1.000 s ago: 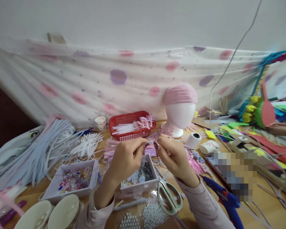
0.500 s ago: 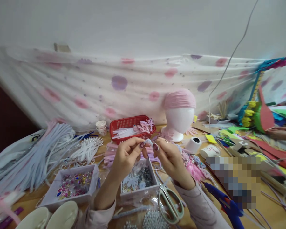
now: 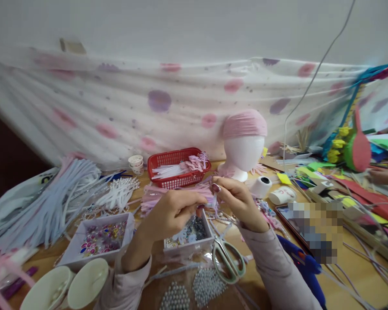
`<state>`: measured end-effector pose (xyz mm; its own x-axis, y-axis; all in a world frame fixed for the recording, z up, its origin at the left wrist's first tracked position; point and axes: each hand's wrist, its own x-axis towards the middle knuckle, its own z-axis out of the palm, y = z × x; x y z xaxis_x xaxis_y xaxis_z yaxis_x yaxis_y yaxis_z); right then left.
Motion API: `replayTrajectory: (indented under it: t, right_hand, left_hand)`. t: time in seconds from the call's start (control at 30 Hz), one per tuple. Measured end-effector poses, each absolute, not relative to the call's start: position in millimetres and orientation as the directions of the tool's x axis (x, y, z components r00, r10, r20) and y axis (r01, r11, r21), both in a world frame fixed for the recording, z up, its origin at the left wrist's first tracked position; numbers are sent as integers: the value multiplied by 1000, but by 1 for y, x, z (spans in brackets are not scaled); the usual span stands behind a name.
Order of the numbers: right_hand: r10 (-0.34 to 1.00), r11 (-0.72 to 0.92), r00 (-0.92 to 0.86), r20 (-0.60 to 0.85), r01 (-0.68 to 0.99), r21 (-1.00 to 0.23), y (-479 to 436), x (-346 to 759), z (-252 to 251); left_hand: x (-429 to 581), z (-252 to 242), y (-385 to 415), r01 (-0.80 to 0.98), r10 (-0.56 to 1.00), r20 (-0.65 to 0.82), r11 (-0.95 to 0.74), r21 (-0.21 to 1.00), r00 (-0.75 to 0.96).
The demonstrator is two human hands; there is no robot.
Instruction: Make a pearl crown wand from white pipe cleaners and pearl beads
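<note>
A short pale lavender pipe cleaner (image 3: pixel 214 203) is pinched between my two hands, above the middle of the table. My left hand (image 3: pixel 173 213) grips its lower end between thumb and finger. Higher up and to the right, my right hand (image 3: pixel 237 200) is closed on the other end. Below them stands a white box (image 3: pixel 189 247) holding flower shapes and dark beads, partly covered by my left hand. Green-handled scissors (image 3: pixel 228 260) lie beside that box, under my right forearm.
Behind my hands are a red basket (image 3: pixel 177 181) of stems and a white foam head (image 3: pixel 244 150) with a pink wrap. To the left are a gem box (image 3: pixel 97 258) and pipe cleaners (image 3: pixel 64 198). A blue glue gun (image 3: pixel 305 267) lies right. Another person's hand (image 3: pixel 386 175) shows far right.
My left hand has turned over and dropped lower, and my right hand now sits higher than it. The pipe cleaner went from arched to more upright. The view has tilted slightly down.
</note>
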<state>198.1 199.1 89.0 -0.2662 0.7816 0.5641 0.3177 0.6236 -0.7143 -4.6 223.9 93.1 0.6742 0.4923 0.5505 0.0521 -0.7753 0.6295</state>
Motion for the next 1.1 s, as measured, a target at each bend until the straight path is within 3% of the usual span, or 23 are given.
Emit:
replayTrajectory:
  t: [0.1, 0.23, 0.33, 0.47, 0.73, 0.93, 1.1]
  right_hand:
    - [824, 566, -193, 532, 287, -773, 203, 194, 83]
    - [825, 545, -42, 564, 327, -772, 204, 194, 83]
    - [704, 628, -5, 710, 471, -619, 201, 199, 88]
    - [590, 700, -225, 775, 621, -353, 196, 204, 92]
    - [456, 730, -308, 835, 667, -153, 187, 203, 96]
    - [413, 813, -314, 855, 551, -190, 194, 201, 96]
    - [541, 794, -277, 794, 479, -373, 201, 203, 90]
  left_hand:
    - [-2, 94, 224, -37, 630, 451, -557, 830, 632]
    - [2, 90, 228, -117, 732, 288, -277, 954, 618]
    - [5, 88, 231, -156, 760, 213, -147, 977, 614]
    - [8, 90, 230, -145, 731, 110, -15, 989, 674]
    - [2, 104, 215, -41, 601, -79, 184, 982, 795]
    - [0, 120, 214, -46, 465, -125, 340, 939, 877]
    - [0, 118, 213, -28, 460, -198, 438, 898, 866]
